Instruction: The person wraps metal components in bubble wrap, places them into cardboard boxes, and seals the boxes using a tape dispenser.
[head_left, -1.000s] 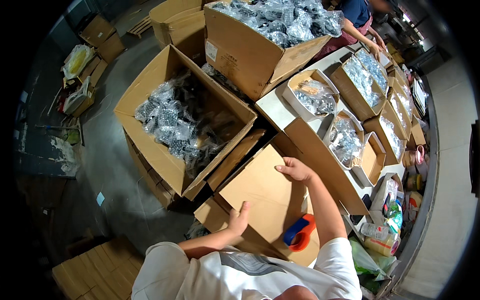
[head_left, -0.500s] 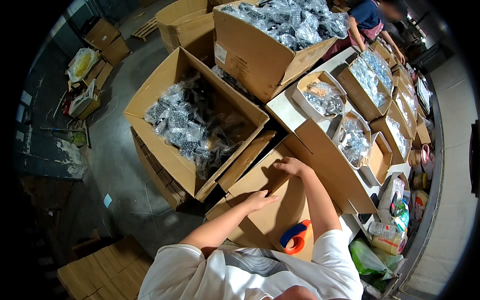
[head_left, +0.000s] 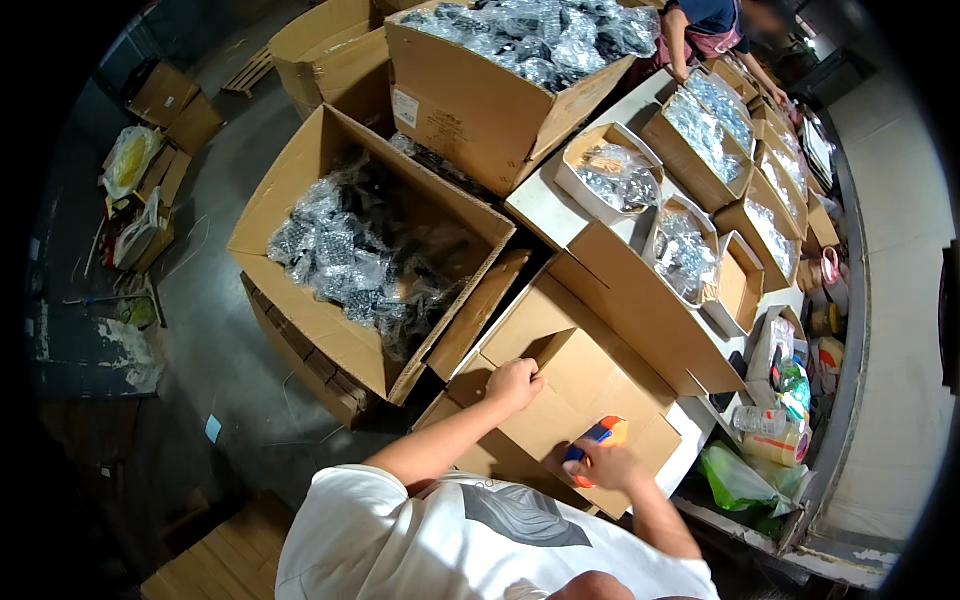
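A brown cardboard box (head_left: 570, 385) lies in front of me on the worktable, its flaps partly folded. My left hand (head_left: 515, 385) is closed on the edge of a box flap near its left side. At the near right part of the box, my right hand (head_left: 610, 466) is closed round an orange and blue tape dispenser (head_left: 601, 434). Fingers cover part of the dispenser, and that hand is slightly blurred. A long cardboard flap (head_left: 640, 305) stands up along the far right side of the box.
A large open carton (head_left: 470, 285) of bubble-wrapped parts stands at left, another full carton (head_left: 470, 110) beyond it. Small trays (head_left: 742, 282) and boxes line the white table (head_left: 540, 200) at right. A co-worker's arm (head_left: 676, 45) reaches in at the far end. Green bags (head_left: 735, 475) sit at lower right.
My right hand has left the box's far part, come back toward me and taken hold of the tape dispenser. My left hand has closed on the flap. The view has shifted slightly.
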